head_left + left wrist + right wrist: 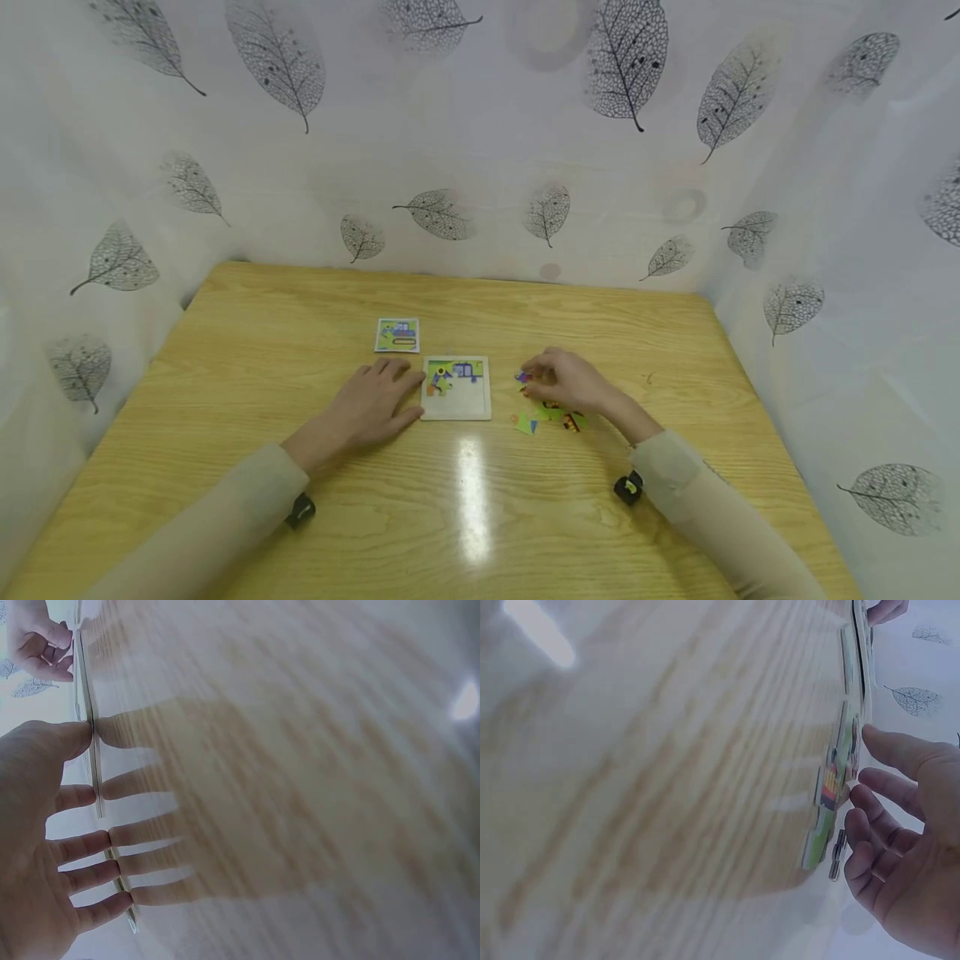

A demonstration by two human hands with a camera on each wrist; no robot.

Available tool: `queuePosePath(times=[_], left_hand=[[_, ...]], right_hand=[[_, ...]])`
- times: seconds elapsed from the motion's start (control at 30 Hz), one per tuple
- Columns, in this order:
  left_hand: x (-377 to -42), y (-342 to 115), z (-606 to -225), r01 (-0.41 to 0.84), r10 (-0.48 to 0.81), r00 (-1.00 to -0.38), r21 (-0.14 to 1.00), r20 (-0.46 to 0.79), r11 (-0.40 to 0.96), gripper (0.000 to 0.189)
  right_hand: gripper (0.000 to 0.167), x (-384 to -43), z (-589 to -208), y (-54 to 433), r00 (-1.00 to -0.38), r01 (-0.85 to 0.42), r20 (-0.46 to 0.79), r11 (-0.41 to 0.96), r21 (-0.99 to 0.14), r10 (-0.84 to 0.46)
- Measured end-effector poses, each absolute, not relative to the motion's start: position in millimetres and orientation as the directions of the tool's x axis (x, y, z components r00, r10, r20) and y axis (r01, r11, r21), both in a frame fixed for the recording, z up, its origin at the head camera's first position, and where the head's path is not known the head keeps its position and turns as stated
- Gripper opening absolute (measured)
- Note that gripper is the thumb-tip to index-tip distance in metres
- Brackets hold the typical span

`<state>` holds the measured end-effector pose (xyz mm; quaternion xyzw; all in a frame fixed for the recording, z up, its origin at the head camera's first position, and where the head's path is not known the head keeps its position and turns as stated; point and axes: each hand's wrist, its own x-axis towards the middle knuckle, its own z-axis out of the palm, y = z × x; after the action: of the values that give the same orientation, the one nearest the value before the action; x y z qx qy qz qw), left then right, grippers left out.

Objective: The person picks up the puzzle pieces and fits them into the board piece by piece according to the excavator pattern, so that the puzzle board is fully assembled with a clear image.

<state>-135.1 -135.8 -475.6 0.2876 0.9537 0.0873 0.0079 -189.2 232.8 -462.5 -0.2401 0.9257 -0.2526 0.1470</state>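
My left hand (375, 402) lies beside the left edge of a square white puzzle board (468, 406), its fingers spread and fairly straight. Thumb and index finger touch the board's edge. A few colourful pieces fill the board's upper left and top. Just beyond the left fingers is a small picture card (397, 335). My right hand (566, 382) is low over loose puzzle pieces (525, 423) to the right of the board. Its thumb and index finger are on either side of a purple and red piece (521, 377); whether they pinch it is unclear. The other right fingers (862, 855) are curled.
The wooden table (360, 517) reflects a bright strip of light in front of the board. A white curtain (480, 150) printed with dark leaves hangs along the back and both sides. Green and orange pieces (572, 422) lie under and near the right palm.
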Motion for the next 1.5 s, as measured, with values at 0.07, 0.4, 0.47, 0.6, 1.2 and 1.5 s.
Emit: queuePosePath(times=[0.07, 0.4, 0.47, 0.6, 1.2, 1.5], left_hand=[[-135.1, -136.0, -475.4, 0.549, 0.550, -0.834, 0.167, 0.040, 0.819, 0.058], [-135.8, -136.8, -475.5, 0.561, 0.559, -0.827, 0.161, 0.060, 0.812, 0.057], [-136.0, -136.8, -475.4, 0.559, 0.558, -0.828, 0.162, 0.056, 0.813, 0.057], [-136.6, -136.9, -475.9, 0.555, 0.556, -0.830, 0.163, 0.046, 0.815, 0.057], [-136.5, -135.9, -476.8, 0.559, 0.558, -0.828, 0.156, 0.054, 0.815, 0.056], [-135.4, -135.6, -476.1, 0.550, 0.551, -0.833, 0.162, 0.038, 0.820, 0.057]], right_hand=[[0.047, -189.1, -462.4, 232.4, -0.843, -0.373, -0.150, 0.763, -0.528, -0.516], [0.049, -190.3, -463.1, 229.6, -0.844, -0.367, -0.163, 0.772, -0.519, -0.511], [0.048, -190.4, -463.3, 229.6, -0.848, -0.352, -0.164, 0.765, -0.539, -0.505], [0.041, -189.4, -463.6, 229.5, -0.858, -0.284, -0.174, 0.729, -0.623, -0.483], [0.016, -187.1, -464.0, 225.4, -0.875, -0.110, -0.195, 0.576, -0.810, -0.442], [0.018, -190.0, -458.6, 210.0, -0.874, -0.127, -0.160, 0.533, -0.837, -0.458]])
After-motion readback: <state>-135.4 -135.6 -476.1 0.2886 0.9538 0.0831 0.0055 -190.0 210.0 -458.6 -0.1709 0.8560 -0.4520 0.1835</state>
